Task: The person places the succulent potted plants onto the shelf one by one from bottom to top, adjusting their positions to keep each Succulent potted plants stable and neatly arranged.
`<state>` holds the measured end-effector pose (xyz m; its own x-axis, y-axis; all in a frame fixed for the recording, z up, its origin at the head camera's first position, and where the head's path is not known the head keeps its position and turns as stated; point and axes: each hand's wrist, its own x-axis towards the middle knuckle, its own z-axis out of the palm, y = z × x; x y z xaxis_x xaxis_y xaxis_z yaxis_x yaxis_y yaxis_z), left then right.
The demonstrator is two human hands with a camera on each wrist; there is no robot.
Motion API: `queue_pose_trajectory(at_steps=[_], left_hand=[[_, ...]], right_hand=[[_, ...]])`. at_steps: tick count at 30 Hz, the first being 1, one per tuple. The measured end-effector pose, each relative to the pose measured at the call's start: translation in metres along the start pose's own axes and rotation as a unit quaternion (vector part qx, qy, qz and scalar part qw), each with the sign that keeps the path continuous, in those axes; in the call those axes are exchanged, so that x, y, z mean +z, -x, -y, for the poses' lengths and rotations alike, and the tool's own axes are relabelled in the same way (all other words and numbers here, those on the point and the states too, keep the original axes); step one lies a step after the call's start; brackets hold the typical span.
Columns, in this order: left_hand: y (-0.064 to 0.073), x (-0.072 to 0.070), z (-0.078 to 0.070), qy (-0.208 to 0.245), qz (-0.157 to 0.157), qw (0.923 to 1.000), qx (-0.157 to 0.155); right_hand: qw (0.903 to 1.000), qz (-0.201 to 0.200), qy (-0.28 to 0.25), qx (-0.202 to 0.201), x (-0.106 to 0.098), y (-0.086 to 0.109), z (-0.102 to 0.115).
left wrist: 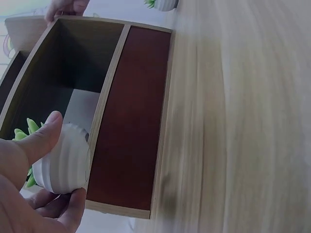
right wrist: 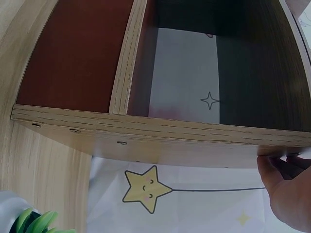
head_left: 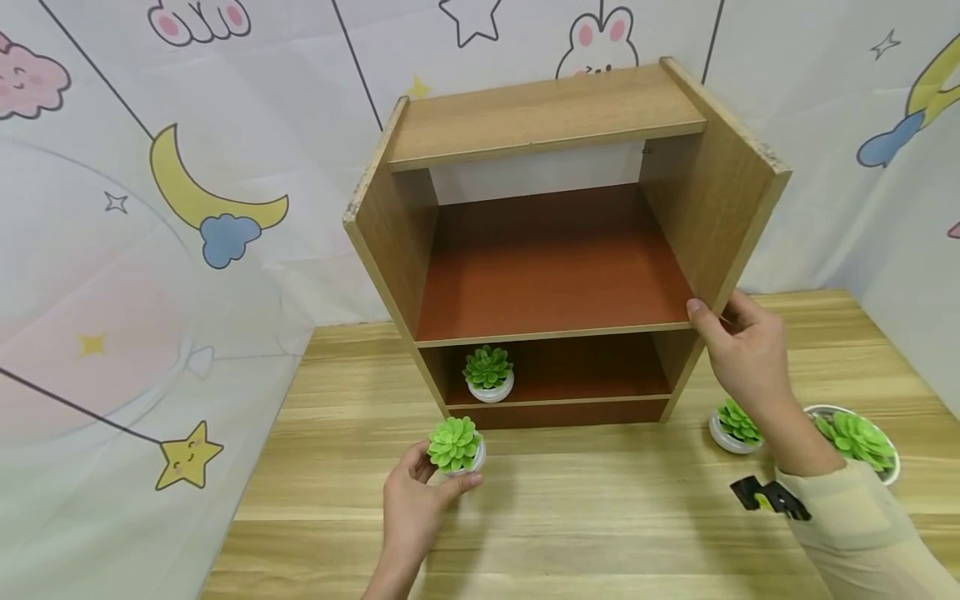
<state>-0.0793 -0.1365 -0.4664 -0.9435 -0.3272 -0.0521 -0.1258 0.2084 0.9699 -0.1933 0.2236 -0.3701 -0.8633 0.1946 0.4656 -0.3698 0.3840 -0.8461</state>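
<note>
My left hand [head_left: 416, 500] grips a small potted succulent [head_left: 454, 446] by its white pot [left wrist: 63, 158], thumb on one side and fingers on the other. It hovers in front of the lower left of a wooden shelf unit [head_left: 540, 333]. My right hand [head_left: 750, 350] holds the unit's right side panel near the middle board, thumb at the front edge and fingers against the outer face; the right wrist view shows this hand [right wrist: 286, 189] at the panel too. A second potted succulent [head_left: 489, 375] sits at the left of the lower compartment.
On the wooden table [head_left: 337, 467], right of the unit, stand a small potted succulent [head_left: 735, 429] and a larger one in a white-rimmed pot [head_left: 858, 442], partly hidden by the right forearm. A printed cloth [head_left: 247, 317] hangs behind and along the sides.
</note>
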Motion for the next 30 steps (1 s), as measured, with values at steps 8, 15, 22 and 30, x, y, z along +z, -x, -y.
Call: queue_pose_trajectory(at_steps=[8, 15, 22, 30], left_hand=[[0.006, 0.015, 0.003, 0.009, -0.009, 0.9998, 0.015], [0.007, 0.023, -0.004, 0.017, -0.018, 0.9993, 0.028], [0.009, 0.028, -0.010, 0.006, -0.036, 0.9989, 0.028], [0.012, 0.036, -0.016, 0.025, -0.042, 0.9982, 0.034]], right_hand=[[1.0000, 0.002, 0.003, -0.001, 0.002, 0.000, -0.001], [1.0000, 0.002, 0.007, 0.006, 0.001, 0.000, -0.001], [1.0000, 0.002, 0.002, 0.000, 0.002, 0.001, 0.000], [1.0000, -0.004, 0.000, -0.003, 0.001, 0.001, -0.002]])
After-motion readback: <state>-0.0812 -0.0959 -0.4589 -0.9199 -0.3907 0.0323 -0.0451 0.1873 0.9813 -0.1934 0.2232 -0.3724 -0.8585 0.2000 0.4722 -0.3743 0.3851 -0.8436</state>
